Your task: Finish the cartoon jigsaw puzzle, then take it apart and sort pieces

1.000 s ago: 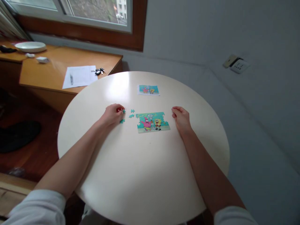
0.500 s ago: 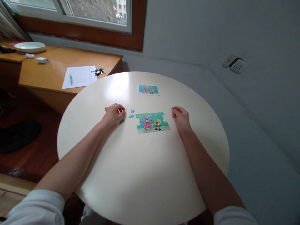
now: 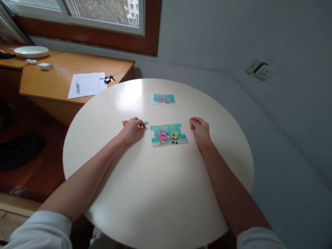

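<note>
A partly joined jigsaw puzzle [image 3: 169, 135] lies flat near the middle of the frame, on a round white bench [image 3: 166, 193]. The person's left hand [image 3: 133, 130] is just left of it, the fingers curled down at the lower loose piece [image 3: 146, 128]; whether they grip it or merely touch it cannot be told. The right hand [image 3: 201, 130] rests on its side, right of the puzzle and apart from it, fingers drawn narrow with nothing showing between them.

With a hand on either side, the picture is left uncovered. The loose pieces probably sit off the puzzle's left edge to be within the left hand's reach. The printed card [image 3: 163, 99], upper centre, seems set beyond the puzzle so its matching picture can be seen clear of both arms.

Counted: one joined puzzle, notched at its left and right edges; one card; two loose pieces visible, the lower one and an upper piece [image 3: 146, 122]. The left hand could hide more.
</note>
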Action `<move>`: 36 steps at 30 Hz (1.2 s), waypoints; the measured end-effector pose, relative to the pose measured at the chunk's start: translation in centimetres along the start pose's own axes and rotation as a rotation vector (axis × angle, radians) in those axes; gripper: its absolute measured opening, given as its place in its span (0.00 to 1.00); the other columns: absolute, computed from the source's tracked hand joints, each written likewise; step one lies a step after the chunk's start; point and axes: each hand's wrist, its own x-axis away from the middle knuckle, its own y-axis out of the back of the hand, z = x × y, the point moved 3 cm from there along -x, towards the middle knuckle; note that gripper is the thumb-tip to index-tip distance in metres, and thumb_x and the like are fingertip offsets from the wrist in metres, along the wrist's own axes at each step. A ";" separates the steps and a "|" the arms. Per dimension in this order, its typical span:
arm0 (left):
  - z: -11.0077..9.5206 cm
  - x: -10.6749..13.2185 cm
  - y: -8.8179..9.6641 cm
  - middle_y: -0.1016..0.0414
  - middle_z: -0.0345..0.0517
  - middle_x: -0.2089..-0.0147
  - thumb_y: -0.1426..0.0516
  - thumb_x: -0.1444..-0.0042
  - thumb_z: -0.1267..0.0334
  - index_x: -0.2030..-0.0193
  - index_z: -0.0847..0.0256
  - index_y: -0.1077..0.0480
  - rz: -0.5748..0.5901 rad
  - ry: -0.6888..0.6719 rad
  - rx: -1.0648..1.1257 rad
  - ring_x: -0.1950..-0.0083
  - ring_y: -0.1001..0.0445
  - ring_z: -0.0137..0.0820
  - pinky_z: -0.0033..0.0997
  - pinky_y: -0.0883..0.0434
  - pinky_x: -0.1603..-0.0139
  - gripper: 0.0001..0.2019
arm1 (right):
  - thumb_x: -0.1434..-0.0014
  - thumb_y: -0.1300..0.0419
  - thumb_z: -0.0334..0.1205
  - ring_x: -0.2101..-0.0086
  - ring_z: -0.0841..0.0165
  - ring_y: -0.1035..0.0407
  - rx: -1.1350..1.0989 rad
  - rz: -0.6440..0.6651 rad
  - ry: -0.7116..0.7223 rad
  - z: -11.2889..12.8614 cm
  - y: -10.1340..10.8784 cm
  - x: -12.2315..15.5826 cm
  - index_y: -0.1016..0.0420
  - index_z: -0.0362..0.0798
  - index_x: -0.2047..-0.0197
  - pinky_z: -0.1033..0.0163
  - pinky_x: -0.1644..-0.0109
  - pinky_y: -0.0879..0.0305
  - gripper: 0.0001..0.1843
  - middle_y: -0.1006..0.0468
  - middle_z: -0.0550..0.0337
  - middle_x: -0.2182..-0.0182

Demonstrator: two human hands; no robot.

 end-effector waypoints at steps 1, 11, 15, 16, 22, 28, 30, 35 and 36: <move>0.0 0.0 -0.1 0.31 0.46 0.62 0.47 0.46 0.65 0.65 0.60 0.27 0.010 -0.006 -0.005 0.58 0.31 0.36 0.41 0.46 0.52 0.08 | 0.68 0.36 0.36 0.81 0.79 0.45 -0.001 -0.001 0.000 0.0 0.0 0.0 0.29 0.47 0.78 0.69 0.77 0.50 0.09 0.33 0.69 0.83; -0.5 0.0 0.0 0.28 0.46 0.64 0.50 0.49 0.69 0.65 0.60 0.31 0.041 -0.032 -0.008 0.59 0.31 0.38 0.40 0.44 0.54 0.08 | 0.66 0.36 0.37 0.81 0.79 0.45 0.034 0.015 0.000 0.0 0.2 0.0 0.29 0.47 0.76 0.68 0.76 0.49 0.09 0.34 0.69 0.82; -0.7 0.1 0.2 0.28 0.43 0.66 0.50 0.49 0.68 0.65 0.60 0.32 0.043 -0.062 0.039 0.63 0.31 0.34 0.40 0.44 0.53 0.08 | 0.64 0.35 0.38 0.81 0.78 0.45 0.065 0.031 0.013 -0.1 0.2 -0.1 0.30 0.47 0.75 0.68 0.77 0.48 0.10 0.34 0.69 0.82; -0.7 0.1 0.3 0.27 0.42 0.66 0.50 0.49 0.68 0.63 0.60 0.32 0.041 -0.063 0.056 0.64 0.31 0.32 0.40 0.44 0.52 0.08 | 0.63 0.35 0.38 0.81 0.78 0.45 0.068 0.034 0.015 -0.1 0.2 -0.1 0.30 0.47 0.75 0.68 0.76 0.48 0.10 0.34 0.69 0.82; -1.2 0.4 0.7 0.28 0.45 0.62 0.50 0.47 0.66 0.61 0.59 0.27 0.046 -0.104 0.143 0.67 0.30 0.29 0.39 0.41 0.51 0.12 | 0.63 0.35 0.37 0.81 0.79 0.45 0.049 0.027 0.013 -0.2 0.2 -0.1 0.30 0.47 0.75 0.69 0.77 0.49 0.10 0.34 0.69 0.82; -0.8 0.3 0.5 0.27 0.44 0.69 0.48 0.49 0.62 0.63 0.62 0.28 0.044 -0.088 0.355 0.66 0.30 0.30 0.32 0.35 0.60 0.10 | 0.63 0.35 0.36 0.81 0.79 0.45 0.042 0.031 0.006 -0.1 0.1 -0.1 0.30 0.47 0.75 0.69 0.77 0.49 0.10 0.34 0.69 0.82; -0.8 0.2 0.3 0.27 0.44 0.71 0.47 0.51 0.60 0.66 0.63 0.30 0.064 -0.085 0.459 0.68 0.30 0.30 0.31 0.34 0.64 0.10 | 0.62 0.35 0.37 0.81 0.79 0.45 0.054 0.032 0.003 0.0 0.1 -0.1 0.30 0.47 0.75 0.68 0.76 0.48 0.09 0.34 0.69 0.81; -1.3 0.1 0.2 0.28 0.43 0.74 0.44 0.56 0.60 0.72 0.63 0.33 0.101 -0.076 0.573 0.70 0.30 0.29 0.30 0.33 0.67 0.08 | 0.63 0.36 0.36 0.81 0.79 0.45 0.046 0.019 0.001 0.0 0.1 0.0 0.30 0.47 0.75 0.68 0.76 0.49 0.09 0.34 0.68 0.81; -1.5 0.2 0.3 0.28 0.43 0.74 0.44 0.56 0.60 0.73 0.63 0.32 0.108 -0.072 0.576 0.70 0.30 0.29 0.30 0.33 0.67 0.08 | 0.63 0.36 0.36 0.80 0.79 0.45 0.043 0.017 0.001 0.0 0.1 0.0 0.30 0.47 0.76 0.68 0.76 0.49 0.08 0.34 0.68 0.81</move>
